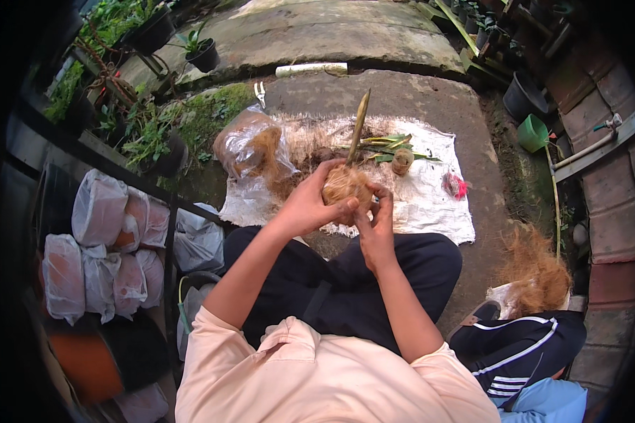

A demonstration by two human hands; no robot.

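the fibre ball [346, 190] above the middle of the sheet was golden brown; the stalk [360, 127] above it was olive, streaked with yellowish brown. the sheet [441, 211] was off-white, stained brown toward its far edge. by its left edge, a clear bag [233, 144] showed brown within. toward its far right corner, leaves [381, 146] were green edged with yellow; along its right edge, a small bundle [456, 186] was vivid pinkish red. beyond its near right corner, loose fibre [540, 278] was reddish brown.

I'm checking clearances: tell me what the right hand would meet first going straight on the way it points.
The brown fibre ball; the right hand seems to touch it already, though depth is unclear in this one view.
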